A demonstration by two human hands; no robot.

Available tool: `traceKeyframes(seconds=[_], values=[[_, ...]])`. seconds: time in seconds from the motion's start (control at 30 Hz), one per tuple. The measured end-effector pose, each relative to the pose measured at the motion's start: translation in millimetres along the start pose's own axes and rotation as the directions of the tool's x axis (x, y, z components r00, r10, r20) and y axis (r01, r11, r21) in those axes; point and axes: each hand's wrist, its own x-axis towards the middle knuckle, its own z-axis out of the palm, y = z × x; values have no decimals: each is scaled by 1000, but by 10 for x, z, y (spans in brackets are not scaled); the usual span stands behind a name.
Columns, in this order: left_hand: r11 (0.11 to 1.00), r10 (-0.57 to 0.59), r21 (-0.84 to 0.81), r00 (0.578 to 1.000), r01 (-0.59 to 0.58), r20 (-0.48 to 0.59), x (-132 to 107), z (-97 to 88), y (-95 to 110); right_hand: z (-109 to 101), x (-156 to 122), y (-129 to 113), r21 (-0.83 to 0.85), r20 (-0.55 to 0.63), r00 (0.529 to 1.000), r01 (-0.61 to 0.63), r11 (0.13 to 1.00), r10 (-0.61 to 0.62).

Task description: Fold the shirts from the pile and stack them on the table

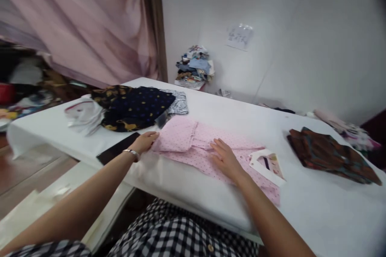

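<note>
At the far left: a draped pink fabric curtain (99,20) hangs beyond the white-covered bench (241,116).
Left end of the bench: a crumpled white cloth (86,116) with a reddish edge lies against a dark navy garment with yellow dots (140,106); a grey-and-white patterned cloth (179,102) shows on its right.
Near left edge: a flat black rectangular object (116,150) lies just below the navy garment.
Left hand: the left hand (144,142), a silver bracelet (132,152) at its wrist, touches the left end of the pink garment; its grip is narrow, but whether it pinches the cloth I cannot tell.
Pink garment: the pink dotted cloth garment (177,132) lies along the near middle of the bench, folded over at left, a white collar (267,173) at right.
Far middle: a stack of mixed folded clothes (194,66) stands beyond the bench.
Right hand: the right hand (225,158) rests palm down on the pink garment, its grip wide, fingers slightly spread.
Right end: a brown patterned folded garment (330,154) lies apart.
</note>
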Motion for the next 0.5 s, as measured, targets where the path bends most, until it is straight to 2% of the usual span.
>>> traceKeyframes(seconds=[0.1, 0.2, 0.27, 0.37, 0.43, 0.5], values=[[994, 3, -108, 1000, -2, 6, -158, 13, -163, 130, 123, -224, 71, 6, 997, 74, 995, -75], [977, 118, -186, 992, -108, 43, -323, 68, -239, 291, 262, -459, 78, -15, 980, 197, 977, -196], [970, 229, -86, 974, -227, 7, -401, 109, -232, 398, 357, -600, 33, -15, 957, 289, 957, -288], [922, 368, 154, 927, -355, -72, -452, 134, -185, 544, 463, -749, -64, 57, 932, 361, 930, -357], [894, 402, 254, 910, -368, -96, -463, 111, -182, 634, 480, -792, -93, 127, 923, 375, 923, -362], [879, 394, 329, 915, -346, -90, -472, 68, -226, 720, 448, -793, -79, 184, 913, 383, 920, -364]])
